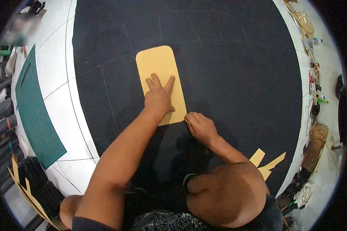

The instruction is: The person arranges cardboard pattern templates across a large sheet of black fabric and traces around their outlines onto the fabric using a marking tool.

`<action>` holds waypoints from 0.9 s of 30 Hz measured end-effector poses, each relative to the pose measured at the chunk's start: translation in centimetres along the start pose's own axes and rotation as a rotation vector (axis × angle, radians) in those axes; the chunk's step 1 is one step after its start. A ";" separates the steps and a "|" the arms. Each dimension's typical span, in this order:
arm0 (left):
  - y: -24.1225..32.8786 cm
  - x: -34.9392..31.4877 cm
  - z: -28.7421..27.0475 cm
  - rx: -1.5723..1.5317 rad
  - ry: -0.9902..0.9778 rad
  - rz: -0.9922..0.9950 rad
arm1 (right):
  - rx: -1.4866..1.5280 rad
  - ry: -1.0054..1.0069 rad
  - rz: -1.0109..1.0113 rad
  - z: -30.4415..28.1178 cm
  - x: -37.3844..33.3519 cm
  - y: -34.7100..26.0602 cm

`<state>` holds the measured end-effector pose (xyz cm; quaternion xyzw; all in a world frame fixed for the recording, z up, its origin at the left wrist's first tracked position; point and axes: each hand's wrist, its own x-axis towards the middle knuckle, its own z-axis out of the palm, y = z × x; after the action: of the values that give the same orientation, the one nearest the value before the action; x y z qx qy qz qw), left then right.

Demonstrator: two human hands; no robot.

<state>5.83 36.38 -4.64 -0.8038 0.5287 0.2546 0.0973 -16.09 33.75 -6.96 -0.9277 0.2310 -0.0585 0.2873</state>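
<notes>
A yellow card template with rounded corners lies flat on a large sheet of black cloth. My left hand presses down on the template, its fingers spread apart. At the template's near right corner is my right hand, closed with the fingertips pinched together against the edge. Whatever it holds, if anything, is hidden by the fingers. Thin pale lines run across the cloth to the left of the template and beyond it.
A green cutting mat lies on the white tiled floor at left. Yellow card offcuts rest on the cloth near my right knee. Dark rolls line the far left. Small tools, bottles and a brown box are along the right.
</notes>
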 end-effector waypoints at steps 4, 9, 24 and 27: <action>-0.4 0.1 0.0 0.011 0.043 0.033 | 0.072 0.009 -0.022 0.9 -0.4 -0.9; -0.1 0.3 -0.3 -0.011 -0.028 0.021 | 0.154 0.022 -0.106 2.4 0.5 -2.4; -0.3 0.5 0.0 0.033 -0.023 0.034 | 0.254 -0.070 -0.230 8.3 2.9 -2.8; -0.3 0.5 -0.1 0.034 -0.014 0.037 | 0.200 -0.079 -0.168 8.6 3.3 -3.5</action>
<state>6.30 36.09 -4.89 -0.7903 0.5473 0.2527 0.1100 -9.69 39.09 -12.17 -0.9120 0.1340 -0.0688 0.3814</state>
